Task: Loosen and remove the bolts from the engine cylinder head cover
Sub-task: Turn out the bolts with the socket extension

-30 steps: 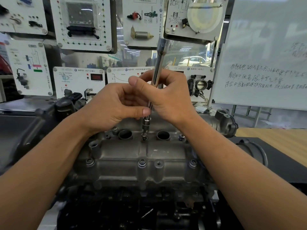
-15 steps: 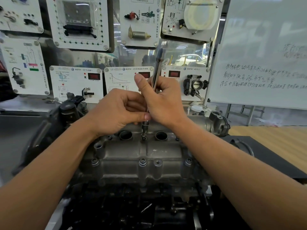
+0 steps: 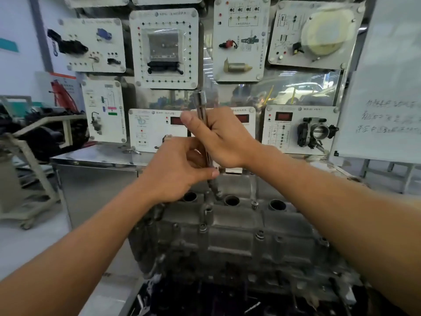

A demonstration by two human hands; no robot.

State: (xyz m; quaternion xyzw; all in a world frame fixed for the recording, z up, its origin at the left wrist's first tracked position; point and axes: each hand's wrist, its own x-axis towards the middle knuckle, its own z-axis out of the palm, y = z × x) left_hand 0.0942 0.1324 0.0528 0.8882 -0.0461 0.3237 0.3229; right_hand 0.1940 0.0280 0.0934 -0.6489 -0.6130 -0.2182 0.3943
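The grey metal cylinder head cover (image 3: 227, 233) lies in front of me with round plug holes along its far edge and several bolts in it. A chrome extension bar with a socket (image 3: 201, 103) leans over the cover, its lower tip (image 3: 217, 194) down at a far-edge bolt between two holes. My right hand (image 3: 225, 137) grips the upper shaft. My left hand (image 3: 175, 169) pinches the lower shaft between thumb and fingers. A bolt (image 3: 254, 204) stands just right of the tool tip.
White training panels with sensors and a throttle body (image 3: 317, 131) stand behind the engine. A whiteboard (image 3: 387, 92) is at the right. A steel cabinet (image 3: 95, 185) and a grey stand (image 3: 29, 160) are at the left.
My view has swung left and the engine now sits right of centre. Both hands rose with the bar, which now leans the other way. The tool tip stays at the far-edge bolt.
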